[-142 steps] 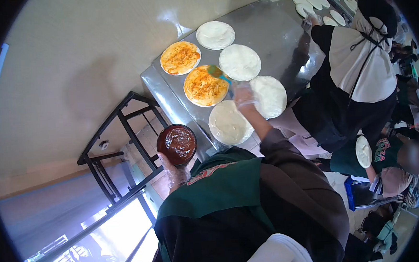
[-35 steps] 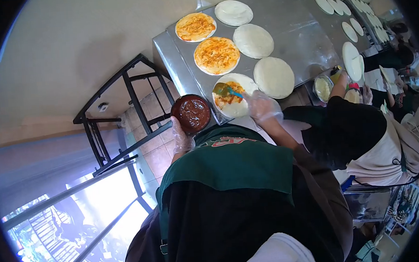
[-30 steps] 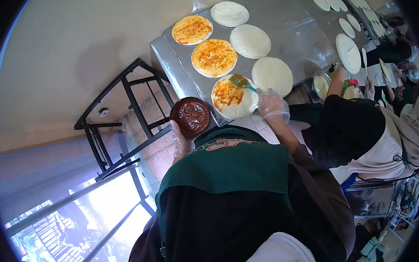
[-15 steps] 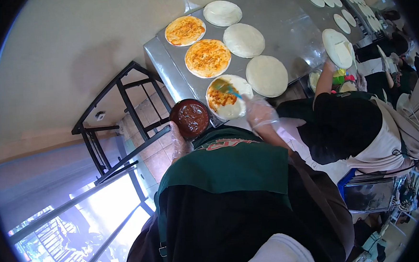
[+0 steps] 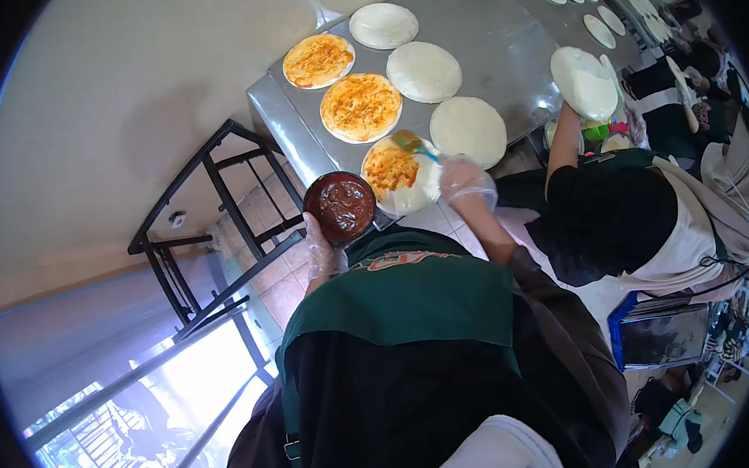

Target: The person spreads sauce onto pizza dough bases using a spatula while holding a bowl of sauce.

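Note:
My left hand (image 5: 322,247), in a clear plastic glove, grips a dark bowl of red-brown sauce (image 5: 339,207) beside the table's near corner. In my gloved right hand (image 5: 467,183) is a blue-handled brush (image 5: 409,143), its head over the upper part of a dough round (image 5: 423,188). Orange-red sauce covers the left and middle of that round; its right and lower parts are pale. Behind it lie two sauced rounds (image 5: 361,107) (image 5: 318,61). Three plain white rounds (image 5: 468,133) (image 5: 424,72) (image 5: 384,26) form a row to their right.
The metal table (image 5: 500,46) runs along the wall. At the right a co-worker (image 5: 618,215) holds up a dough round (image 5: 584,83). More rounds (image 5: 600,31) lie on the far surface. A black metal frame (image 5: 217,179) stands left of the table.
Since the earliest frame, sauce has spread over part of the nearest round. The brush has moved back and forth over it. The co-worker's dough round has come closer, and the whole view has shifted.

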Motion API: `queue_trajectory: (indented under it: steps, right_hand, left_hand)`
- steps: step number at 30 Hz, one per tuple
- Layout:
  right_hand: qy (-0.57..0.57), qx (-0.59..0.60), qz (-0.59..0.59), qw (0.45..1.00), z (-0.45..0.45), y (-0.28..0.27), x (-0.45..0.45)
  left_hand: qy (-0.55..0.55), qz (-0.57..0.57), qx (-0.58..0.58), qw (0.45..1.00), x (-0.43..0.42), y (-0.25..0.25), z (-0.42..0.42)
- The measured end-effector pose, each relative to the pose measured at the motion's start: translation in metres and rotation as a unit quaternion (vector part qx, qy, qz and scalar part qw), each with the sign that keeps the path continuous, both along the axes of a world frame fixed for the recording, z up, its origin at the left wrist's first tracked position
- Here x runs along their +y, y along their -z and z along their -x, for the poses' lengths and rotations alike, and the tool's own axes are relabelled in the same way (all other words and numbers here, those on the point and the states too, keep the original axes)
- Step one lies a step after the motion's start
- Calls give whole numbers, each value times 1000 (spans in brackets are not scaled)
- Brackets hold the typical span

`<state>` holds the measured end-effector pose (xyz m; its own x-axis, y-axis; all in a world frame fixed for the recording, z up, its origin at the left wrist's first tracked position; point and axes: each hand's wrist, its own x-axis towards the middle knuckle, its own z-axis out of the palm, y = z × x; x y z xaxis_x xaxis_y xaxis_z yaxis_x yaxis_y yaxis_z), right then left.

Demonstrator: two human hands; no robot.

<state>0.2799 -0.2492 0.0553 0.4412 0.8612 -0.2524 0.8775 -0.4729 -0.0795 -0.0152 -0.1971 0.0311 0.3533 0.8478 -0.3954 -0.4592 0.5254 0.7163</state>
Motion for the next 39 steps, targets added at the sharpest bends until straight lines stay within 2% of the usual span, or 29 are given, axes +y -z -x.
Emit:
queue_trajectory:
  steps: [4,7,8,11,12,15,16,18,20,23,26,29,31,33,36,39]
  right_hand:
    - [19,7,6,1000,-9,-41,-10]
    - [4,28,-12,1000,7,-22,5]
    - [34,39,10,999,7,-19,8]
    - [31,36,39,998,-24,3,-23]
    - [49,42,51,997,-30,-9,-35]
    - [43,25,-63,997,-11,-51,-57]
    - [-11,-11,-111,994,-1,-46,-56]
    - [-19,-3,-96,995,5,-6,-47]
    - [-52,-7,-69,996,-1,11,-48]
    - [32,-5,-4,999,-19,-24,-75]
    - [52,55,-82,994,-28,-61,-99]
    - [-69,192,-203,958,-12,-70,-84]
    - [-88,152,-112,978,14,-75,-63]
    - [-107,96,-51,988,34,-68,-49]
    - [-135,154,-51,977,34,-38,-59]
    - [-86,355,-194,910,13,10,-84]
  left_hand:
    - [14,-9,13,1000,-1,-8,1]
    - [12,15,25,999,-4,-10,0]
    - [10,12,24,1000,-4,-12,-2]
    - [3,-3,25,1000,-3,-14,-2]
    - [-3,-11,22,1000,-2,-12,-4]
    - [-6,-13,18,1000,-2,-6,-5]
    - [-4,-11,15,1000,-1,-3,-6]
    - [3,4,9,1000,2,5,-9]
    - [7,8,12,1000,2,5,-10]
    - [17,-6,20,1000,7,3,-16]
    - [21,6,33,999,11,25,-15]
    - [17,-19,84,996,15,35,-27]
    - [19,-54,124,991,18,41,-39]
    - [30,-92,164,982,21,45,-48]
    - [46,-125,219,967,23,38,-59]
    - [42,-72,158,984,21,38,-63]
